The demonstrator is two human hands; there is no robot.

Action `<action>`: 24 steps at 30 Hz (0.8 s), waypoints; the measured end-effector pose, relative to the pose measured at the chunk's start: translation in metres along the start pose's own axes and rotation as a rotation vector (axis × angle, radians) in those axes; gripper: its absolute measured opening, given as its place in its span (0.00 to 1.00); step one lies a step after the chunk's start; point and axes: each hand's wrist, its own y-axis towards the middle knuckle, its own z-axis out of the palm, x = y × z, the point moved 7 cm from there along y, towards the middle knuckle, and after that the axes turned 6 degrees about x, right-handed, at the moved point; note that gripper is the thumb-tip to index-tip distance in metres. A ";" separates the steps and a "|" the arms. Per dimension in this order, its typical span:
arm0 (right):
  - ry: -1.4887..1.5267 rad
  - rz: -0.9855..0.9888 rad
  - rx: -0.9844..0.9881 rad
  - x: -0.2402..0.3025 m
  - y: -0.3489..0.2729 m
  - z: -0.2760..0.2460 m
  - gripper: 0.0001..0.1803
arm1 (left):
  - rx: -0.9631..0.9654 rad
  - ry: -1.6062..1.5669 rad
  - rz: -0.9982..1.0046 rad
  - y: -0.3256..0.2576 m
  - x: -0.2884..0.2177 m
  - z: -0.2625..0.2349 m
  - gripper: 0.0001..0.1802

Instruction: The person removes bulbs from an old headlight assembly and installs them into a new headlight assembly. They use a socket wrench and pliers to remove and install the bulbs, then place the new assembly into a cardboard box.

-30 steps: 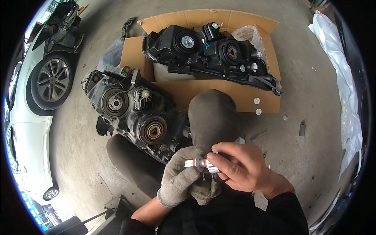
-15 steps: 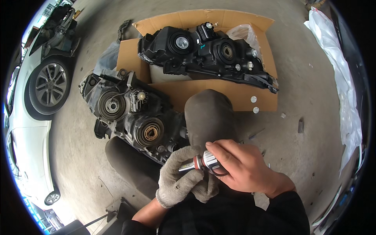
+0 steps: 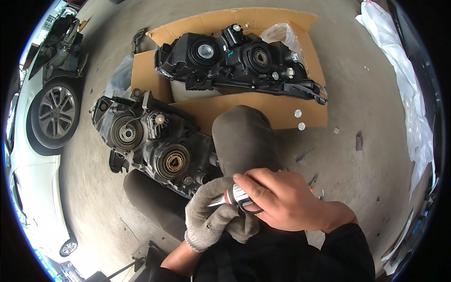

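Bare right hand [image 3: 286,199] and grey-gloved left hand [image 3: 211,218] both closed on a small chrome cylindrical bulb [image 3: 235,196], near, above the lap (knee just beyond). Further left: dusty black headlight housing [image 3: 155,143]. Far: second black headlight housing [image 3: 235,66] on flattened brown cardboard [image 3: 282,113].

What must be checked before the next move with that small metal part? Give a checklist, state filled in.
1. Shiny silver cylindrical metal part with an orange ring gripped by both hands: ok.
2. Left hand in a grey knit glove: ok.
3. Right hand gloved: not ok, bare.
4. Dusty black headlight housing beside the knee, rear sockets facing up: ok.
5. Socket free of debris: cannot tell.
6. Small silver round caps lying on the brown cardboard sheet: ok.
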 end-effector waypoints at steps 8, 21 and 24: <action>-0.004 -0.057 0.011 -0.001 0.000 -0.001 0.33 | 0.050 0.158 0.031 0.006 -0.015 0.002 0.28; -0.017 -0.120 0.014 0.002 -0.003 0.003 0.29 | 0.094 -0.004 -0.144 0.003 0.004 0.001 0.23; -0.080 -0.205 -0.045 0.006 -0.006 0.004 0.26 | 0.115 -0.168 -0.280 -0.001 0.011 0.001 0.21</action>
